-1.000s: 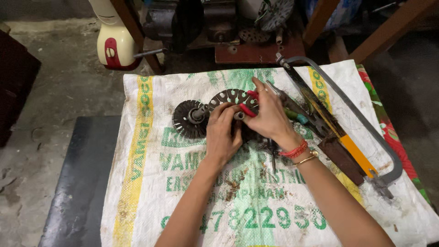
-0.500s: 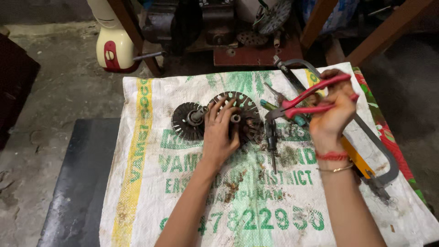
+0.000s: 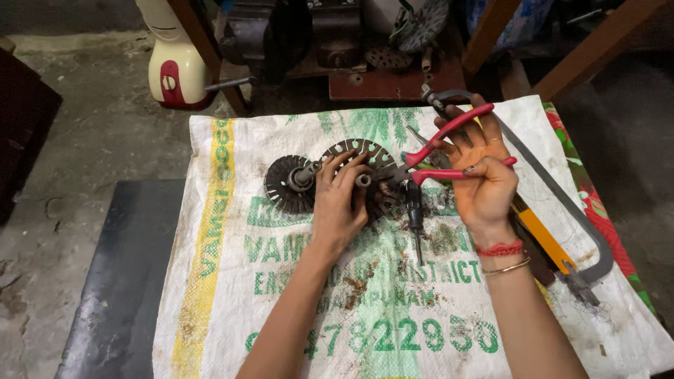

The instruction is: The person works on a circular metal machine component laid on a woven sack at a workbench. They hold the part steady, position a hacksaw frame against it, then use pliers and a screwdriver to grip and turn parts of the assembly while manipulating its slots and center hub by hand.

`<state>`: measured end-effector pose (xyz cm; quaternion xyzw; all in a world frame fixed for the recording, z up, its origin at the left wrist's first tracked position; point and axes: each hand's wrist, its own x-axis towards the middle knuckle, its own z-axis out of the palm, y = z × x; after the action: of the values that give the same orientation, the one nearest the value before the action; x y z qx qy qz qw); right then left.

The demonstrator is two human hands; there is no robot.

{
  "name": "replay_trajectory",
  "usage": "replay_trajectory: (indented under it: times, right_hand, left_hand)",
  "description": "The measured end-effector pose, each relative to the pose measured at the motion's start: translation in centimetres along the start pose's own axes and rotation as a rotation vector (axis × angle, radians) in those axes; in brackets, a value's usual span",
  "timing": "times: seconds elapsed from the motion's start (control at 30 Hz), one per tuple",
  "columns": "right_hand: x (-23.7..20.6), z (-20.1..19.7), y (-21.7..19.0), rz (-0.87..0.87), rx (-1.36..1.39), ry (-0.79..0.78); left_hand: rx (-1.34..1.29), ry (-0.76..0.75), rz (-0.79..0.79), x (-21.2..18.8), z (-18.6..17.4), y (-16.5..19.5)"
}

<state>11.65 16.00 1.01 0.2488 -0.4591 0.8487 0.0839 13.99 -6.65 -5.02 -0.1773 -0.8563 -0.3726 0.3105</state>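
My left hand (image 3: 339,200) rests on a dark, round metal motor part with a finned disc (image 3: 286,184) and a shaft, pressing it onto the white printed sack (image 3: 232,281). My right hand (image 3: 480,172) holds red-handled pliers (image 3: 449,151) with the handles spread apart. The pliers' jaws point left and reach the right side of the motor part, close to my left fingertips. A dark screwdriver (image 3: 414,217) lies on the sack just below the pliers.
A hacksaw (image 3: 562,210) with a yellow handle lies along the sack's right side. The sack covers a dark bench (image 3: 119,281). Behind it stand a white and red appliance (image 3: 175,67), a vise and metal parts (image 3: 414,28). Wooden legs (image 3: 583,52) rise at the back right.
My right hand lifted off the motor part, picked up the red pliers at the right, and has now brought their jaws back to the part. My left hand stayed put.
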Motion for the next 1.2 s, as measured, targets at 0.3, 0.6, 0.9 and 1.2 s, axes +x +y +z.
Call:
replay_trajectory:
  times: [0.3,0.6,0.9,1.2]
  right_hand:
    - [0.1,0.0,0.3,0.074,0.027,0.002]
    - [-0.2,1.6,-1.0,-0.009,-0.120,-0.096]
    - [-2.3,2.8,2.0,-0.239,-0.332,-0.032]
    - [-0.1,-1.9,4.5,-0.060,-0.045,0.838]
  left_hand:
    - [0.015,0.002,0.003,0.0,0.4,-0.1]
    - [-0.004,0.009,0.017,0.1,-0.1,0.1]
    - [0.014,0.046,0.093,0.0,-0.4,0.2]
    - [0.009,0.049,0.070,-0.2,0.2,-0.6]
